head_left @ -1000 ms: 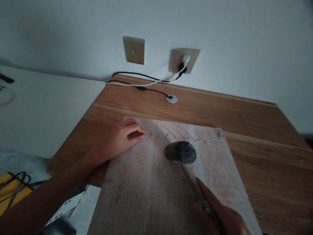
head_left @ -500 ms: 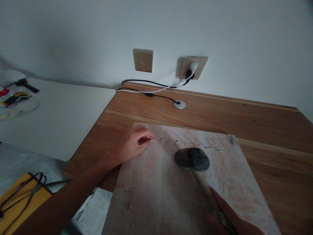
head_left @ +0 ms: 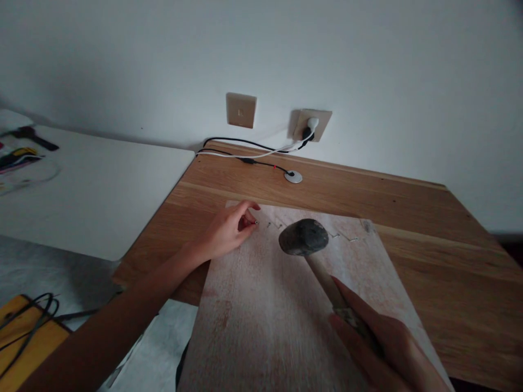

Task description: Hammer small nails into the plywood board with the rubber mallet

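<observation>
My right hand [head_left: 379,337] is closed round the pale handle of a rubber mallet [head_left: 303,237] with a black head. The mallet head is over the board [head_left: 261,305], tilted forward, and hides part of a row of small nails. Some nails [head_left: 335,236] show to its right, others to its left. My left hand [head_left: 229,231] rests at the board's far left edge. Its index finger is raised apart from the thumb, and one small nail [head_left: 256,222] is right at the thumb tip. The other fingers are curled and partly hidden.
The board lies on a wooden desk [head_left: 347,174] against a wall. Cables [head_left: 249,152] run along the back to a wall socket [head_left: 312,125] and a round desk grommet [head_left: 293,176]. On the left, a white table [head_left: 102,190] bears tools. A yellow item [head_left: 28,337] with black cords sits lower left.
The left index finger has lifted away from the thumb, opening the pinch at the nail. The mallet head has moved forward and slightly left. The camera view has shifted a little.
</observation>
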Tool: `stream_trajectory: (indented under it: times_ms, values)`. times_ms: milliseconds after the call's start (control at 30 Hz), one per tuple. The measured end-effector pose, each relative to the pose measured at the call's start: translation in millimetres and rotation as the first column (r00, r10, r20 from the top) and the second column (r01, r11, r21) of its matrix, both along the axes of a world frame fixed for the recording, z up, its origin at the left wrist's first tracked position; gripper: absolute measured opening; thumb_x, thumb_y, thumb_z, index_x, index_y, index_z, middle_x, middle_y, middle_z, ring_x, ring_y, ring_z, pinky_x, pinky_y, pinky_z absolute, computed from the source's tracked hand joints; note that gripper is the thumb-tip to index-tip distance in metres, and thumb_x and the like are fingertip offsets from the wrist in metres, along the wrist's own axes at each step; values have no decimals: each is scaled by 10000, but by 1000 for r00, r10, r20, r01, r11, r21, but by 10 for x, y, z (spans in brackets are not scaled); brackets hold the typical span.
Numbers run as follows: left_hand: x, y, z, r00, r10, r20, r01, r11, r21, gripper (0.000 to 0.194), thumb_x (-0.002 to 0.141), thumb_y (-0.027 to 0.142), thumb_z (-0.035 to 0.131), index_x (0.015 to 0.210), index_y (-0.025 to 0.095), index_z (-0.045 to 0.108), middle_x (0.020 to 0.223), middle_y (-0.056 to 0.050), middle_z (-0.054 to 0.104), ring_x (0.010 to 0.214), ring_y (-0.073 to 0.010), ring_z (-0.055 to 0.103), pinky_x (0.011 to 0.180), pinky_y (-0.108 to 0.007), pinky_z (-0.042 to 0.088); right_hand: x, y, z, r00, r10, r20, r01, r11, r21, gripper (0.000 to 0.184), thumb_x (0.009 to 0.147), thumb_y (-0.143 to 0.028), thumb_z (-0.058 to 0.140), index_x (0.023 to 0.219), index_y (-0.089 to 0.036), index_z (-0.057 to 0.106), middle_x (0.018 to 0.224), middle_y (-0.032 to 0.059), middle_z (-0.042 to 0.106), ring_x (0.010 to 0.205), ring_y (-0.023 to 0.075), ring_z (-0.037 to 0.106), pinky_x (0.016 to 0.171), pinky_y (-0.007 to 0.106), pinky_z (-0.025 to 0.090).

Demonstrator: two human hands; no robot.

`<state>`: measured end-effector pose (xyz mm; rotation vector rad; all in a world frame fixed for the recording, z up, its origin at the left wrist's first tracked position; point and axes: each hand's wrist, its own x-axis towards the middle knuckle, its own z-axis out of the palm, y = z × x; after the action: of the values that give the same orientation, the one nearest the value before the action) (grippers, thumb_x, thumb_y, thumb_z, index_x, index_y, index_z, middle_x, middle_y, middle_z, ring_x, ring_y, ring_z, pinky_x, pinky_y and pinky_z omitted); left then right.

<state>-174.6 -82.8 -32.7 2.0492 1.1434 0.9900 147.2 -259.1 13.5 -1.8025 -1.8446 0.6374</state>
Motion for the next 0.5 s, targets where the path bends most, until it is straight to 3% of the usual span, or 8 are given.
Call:
stream_trajectory:
  times_ms: [67,133,200,300,500]
  values:
    - [-6,2,-7,1000,0,6,0,1000,-7,379,913,89,699,1257,226,621,910,15,773,785,-143,741,758,-276,573,-131,161,156,993,118,12,-117,992,-35,680,1063,-668,569,1525,-195,725,789,69,801,670,241,799,703,347,691]
    - [-12,8,-21,1000,0,7,0,1000,1,415,909,83,704,1290,222,617,934,7,782,795,-144,744,759,-277,572,-287,361,308,978,206,-29,-207,975,-77,661,1107,-587,528,1555,-125,678,549,-40,600,404,154,594,395,257,505]
    - [-13,16,-35,1000,0,5,0,1000,25,444,904,89,720,1316,216,613,964,-1,790,800,-143,738,758,-277,570,-426,540,419,957,269,-104,-280,953,-115,662,1120,-543,477,1524,-57,672,508,-74,505,391,143,543,365,250,433]
    - [-7,25,-47,999,32,4,-33,996,88,467,877,136,789,1309,212,627,1006,-11,795,832,-154,728,776,-290,571,-544,692,495,949,281,-143,-303,938,-170,696,1102,-520,489,1517,20,634,514,-72,520,393,144,540,358,253,417]
    - [-4,27,-53,999,38,37,-41,997,73,428,865,63,747,1260,211,667,920,10,797,791,-152,740,783,-290,593,-563,662,521,945,292,-150,-315,936,-160,662,1093,-499,495,1510,-4,631,529,-73,524,403,145,542,367,256,410]
